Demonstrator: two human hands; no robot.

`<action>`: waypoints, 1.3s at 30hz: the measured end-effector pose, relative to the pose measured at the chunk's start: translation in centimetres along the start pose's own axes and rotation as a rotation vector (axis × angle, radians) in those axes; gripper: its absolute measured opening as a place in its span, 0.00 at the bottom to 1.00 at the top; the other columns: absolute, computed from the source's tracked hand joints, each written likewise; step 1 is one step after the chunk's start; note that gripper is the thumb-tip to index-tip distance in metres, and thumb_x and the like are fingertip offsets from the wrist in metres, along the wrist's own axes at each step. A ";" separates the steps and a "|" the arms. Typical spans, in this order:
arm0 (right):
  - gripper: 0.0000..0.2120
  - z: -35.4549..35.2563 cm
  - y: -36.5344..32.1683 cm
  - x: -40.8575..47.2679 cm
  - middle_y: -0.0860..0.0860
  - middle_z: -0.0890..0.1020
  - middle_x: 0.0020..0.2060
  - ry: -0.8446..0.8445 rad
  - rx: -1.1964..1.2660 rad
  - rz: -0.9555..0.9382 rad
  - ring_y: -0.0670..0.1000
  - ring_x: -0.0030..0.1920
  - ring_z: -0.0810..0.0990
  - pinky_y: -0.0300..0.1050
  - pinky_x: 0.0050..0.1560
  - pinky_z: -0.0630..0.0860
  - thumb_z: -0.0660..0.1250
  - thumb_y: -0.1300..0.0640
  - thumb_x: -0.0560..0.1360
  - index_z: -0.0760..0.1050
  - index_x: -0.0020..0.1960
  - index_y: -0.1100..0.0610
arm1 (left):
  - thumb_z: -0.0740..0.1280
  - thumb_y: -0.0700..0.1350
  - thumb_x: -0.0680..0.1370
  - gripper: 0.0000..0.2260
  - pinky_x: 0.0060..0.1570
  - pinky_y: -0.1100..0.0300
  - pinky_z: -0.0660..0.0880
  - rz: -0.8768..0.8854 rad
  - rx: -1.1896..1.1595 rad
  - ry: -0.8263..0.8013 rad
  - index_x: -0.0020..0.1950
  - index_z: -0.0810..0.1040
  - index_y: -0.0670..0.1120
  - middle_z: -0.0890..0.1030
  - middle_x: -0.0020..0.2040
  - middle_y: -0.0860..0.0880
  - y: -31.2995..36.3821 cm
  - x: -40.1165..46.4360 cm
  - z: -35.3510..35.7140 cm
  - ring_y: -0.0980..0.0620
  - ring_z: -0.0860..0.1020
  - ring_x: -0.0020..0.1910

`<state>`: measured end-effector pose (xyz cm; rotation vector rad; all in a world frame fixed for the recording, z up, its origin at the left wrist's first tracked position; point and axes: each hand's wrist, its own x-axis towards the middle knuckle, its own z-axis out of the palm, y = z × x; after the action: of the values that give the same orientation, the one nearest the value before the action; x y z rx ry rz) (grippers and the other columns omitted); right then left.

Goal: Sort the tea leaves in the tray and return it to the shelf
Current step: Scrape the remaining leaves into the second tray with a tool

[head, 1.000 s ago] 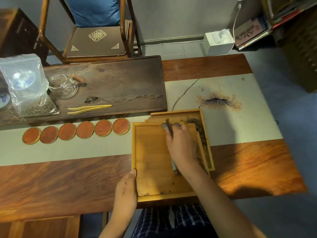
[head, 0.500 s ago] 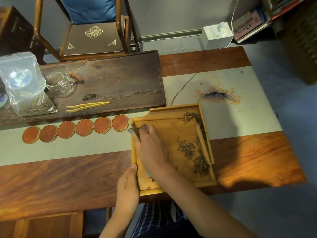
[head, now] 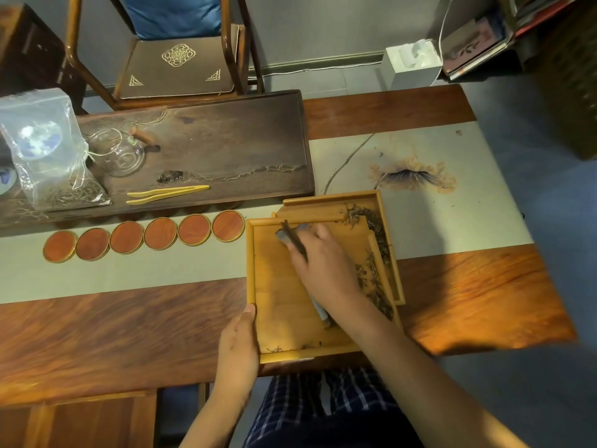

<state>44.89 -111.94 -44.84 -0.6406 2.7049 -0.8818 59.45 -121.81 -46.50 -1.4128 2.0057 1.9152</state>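
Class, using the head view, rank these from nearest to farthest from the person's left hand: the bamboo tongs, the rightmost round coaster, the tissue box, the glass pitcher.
Measured from the left hand, at the tray's near left edge:
1. Rightmost round coaster, just beyond the hand.
2. Bamboo tongs, on the dark tea board, behind the coasters.
3. Glass pitcher, farther left on that board.
4. Tissue box, on the floor past the table's far right.

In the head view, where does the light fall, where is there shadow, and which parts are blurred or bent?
Head view: a warm light patch on the table's right end, with the arm's shadow at its near edge; the right hand and its brush are motion-blurred; the table's far edges slant from the wide lens; the left hand on the bamboo tray is fairly sharp.
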 end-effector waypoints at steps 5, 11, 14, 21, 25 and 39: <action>0.12 1.0 -2.2 0.9 0.51 0.70 0.49 -0.153 -0.028 -0.144 0.48 0.38 0.71 0.39 0.32 0.67 0.58 0.51 0.81 0.74 0.57 0.55 | 0.55 0.49 0.83 0.18 0.35 0.67 0.73 0.005 0.004 -0.024 0.43 0.82 0.48 0.85 0.37 0.56 0.1 0.2 0.3 0.61 0.81 0.34; 0.12 1.0 -2.2 -1.1 0.51 0.69 0.48 -0.335 -0.034 -0.240 0.50 0.40 0.74 0.43 0.35 0.69 0.58 0.52 0.81 0.73 0.60 0.55 | 0.55 0.48 0.83 0.18 0.31 0.72 0.73 0.009 -0.042 0.007 0.42 0.80 0.45 0.83 0.32 0.51 -0.2 0.5 0.3 0.62 0.79 0.30; 0.13 0.5 -1.8 -2.9 0.49 0.68 0.46 -0.375 -0.026 -0.294 0.49 0.38 0.71 0.44 0.34 0.69 0.58 0.51 0.80 0.73 0.62 0.54 | 0.54 0.47 0.84 0.19 0.31 0.67 0.73 0.034 -0.031 -0.007 0.43 0.79 0.40 0.79 0.36 0.45 -0.6 0.8 0.0 0.58 0.77 0.30; 0.13 -1.5 -1.2 -1.8 0.48 0.70 0.46 -0.263 0.024 -0.226 0.48 0.39 0.74 0.46 0.36 0.76 0.58 0.50 0.80 0.73 0.60 0.53 | 0.55 0.50 0.83 0.18 0.35 0.64 0.75 0.019 -0.046 -0.045 0.44 0.82 0.46 0.84 0.37 0.49 -0.3 1.4 -0.2 0.55 0.81 0.35; 0.13 -1.3 -2.0 -0.2 0.48 0.68 0.48 -0.286 -0.079 -0.274 0.48 0.40 0.74 0.43 0.33 0.74 0.58 0.50 0.80 0.73 0.62 0.54 | 0.55 0.49 0.83 0.18 0.31 0.71 0.73 0.056 -0.037 -0.036 0.43 0.82 0.46 0.85 0.36 0.53 -0.1 1.6 0.1 0.59 0.81 0.34; 0.15 -3.0 -1.0 -3.6 0.45 0.67 0.44 -0.668 -0.039 -0.510 0.45 0.37 0.68 0.44 0.33 0.68 0.58 0.56 0.78 0.75 0.63 0.47 | 0.55 0.47 0.83 0.17 0.33 0.61 0.70 0.126 -0.082 -0.045 0.37 0.73 0.42 0.74 0.30 0.50 0.7 1.7 -0.4 0.53 0.72 0.31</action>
<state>47.38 -109.51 -41.59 -1.3835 1.9854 -0.5617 58.23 -123.16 -46.81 -1.2760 2.0650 2.0823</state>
